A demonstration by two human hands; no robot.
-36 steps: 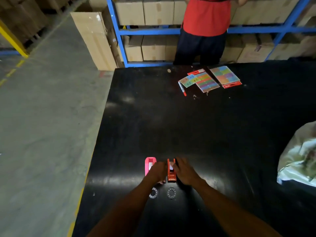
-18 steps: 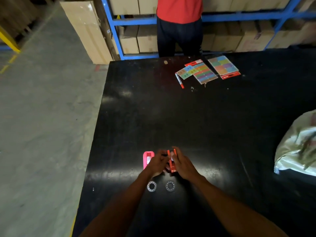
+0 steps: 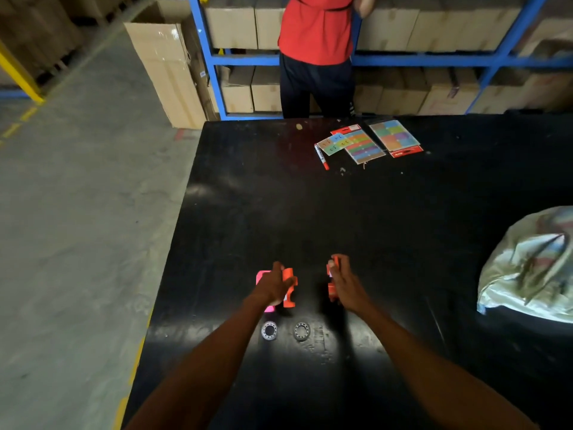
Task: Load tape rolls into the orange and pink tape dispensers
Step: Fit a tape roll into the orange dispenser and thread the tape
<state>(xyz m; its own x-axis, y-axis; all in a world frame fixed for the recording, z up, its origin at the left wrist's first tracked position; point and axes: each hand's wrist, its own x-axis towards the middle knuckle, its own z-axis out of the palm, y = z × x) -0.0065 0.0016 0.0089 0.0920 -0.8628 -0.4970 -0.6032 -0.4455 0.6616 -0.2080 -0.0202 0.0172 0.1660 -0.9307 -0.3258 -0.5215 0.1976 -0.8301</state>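
Note:
The orange tape dispenser is split into two halves. My left hand [image 3: 273,287] grips one orange half [image 3: 290,287], held just above the black table [image 3: 341,212]. My right hand [image 3: 344,283] grips the other orange half [image 3: 331,285], a short way to the right. The pink dispenser [image 3: 263,277] lies on the table under and behind my left hand, mostly hidden. Two small clear tape rolls lie side by side nearer to me: the left roll [image 3: 269,330] and the right roll [image 3: 301,331].
Colourful sticker sheets [image 3: 366,144] and a red marker [image 3: 321,156] lie at the table's far side. A crumpled plastic bag [image 3: 530,268] sits at the right edge. A person in a red top [image 3: 316,41] stands by blue shelving with cartons. Concrete floor lies left.
Both hands were together on the closed orange dispenser; now they have moved apart, each holding one half of it. The camera view also shifted.

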